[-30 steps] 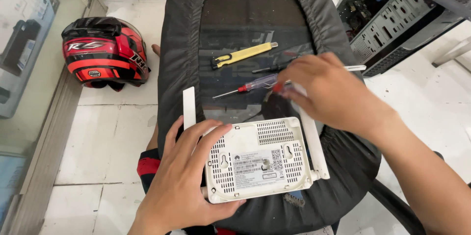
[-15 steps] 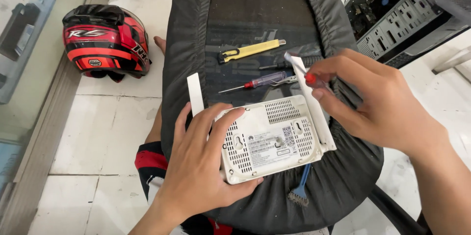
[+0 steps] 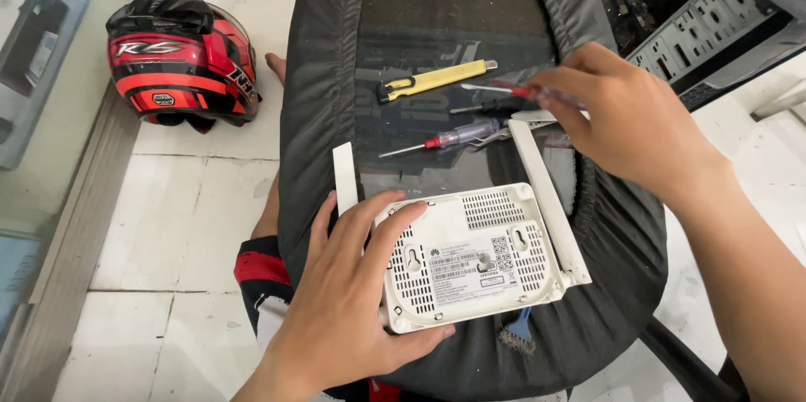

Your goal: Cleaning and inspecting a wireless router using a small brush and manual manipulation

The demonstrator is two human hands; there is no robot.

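Observation:
A white router (image 3: 474,255) lies upside down on a black mesh chair seat (image 3: 327,108), its two antennas pointing away from me. My left hand (image 3: 353,297) grips the router's left side, fingers spread over its vented underside. My right hand (image 3: 625,121) hovers above the right antenna (image 3: 546,192) and holds a red-handled screwdriver (image 3: 504,90), its tip pointing left. Another screwdriver with a clear and red handle (image 3: 449,138) and a yellow utility knife (image 3: 432,80) lie on the seat behind the router.
A red and black helmet (image 3: 180,62) sits on the white tiled floor at left. An open computer case (image 3: 697,16) stands at the upper right. A blue brush (image 3: 519,331) pokes out under the router. A glass cabinet runs along the left edge.
My right hand has lifted from the seat with a red-handled screwdriver and moved right and up. The router has tilted slightly under my left hand.

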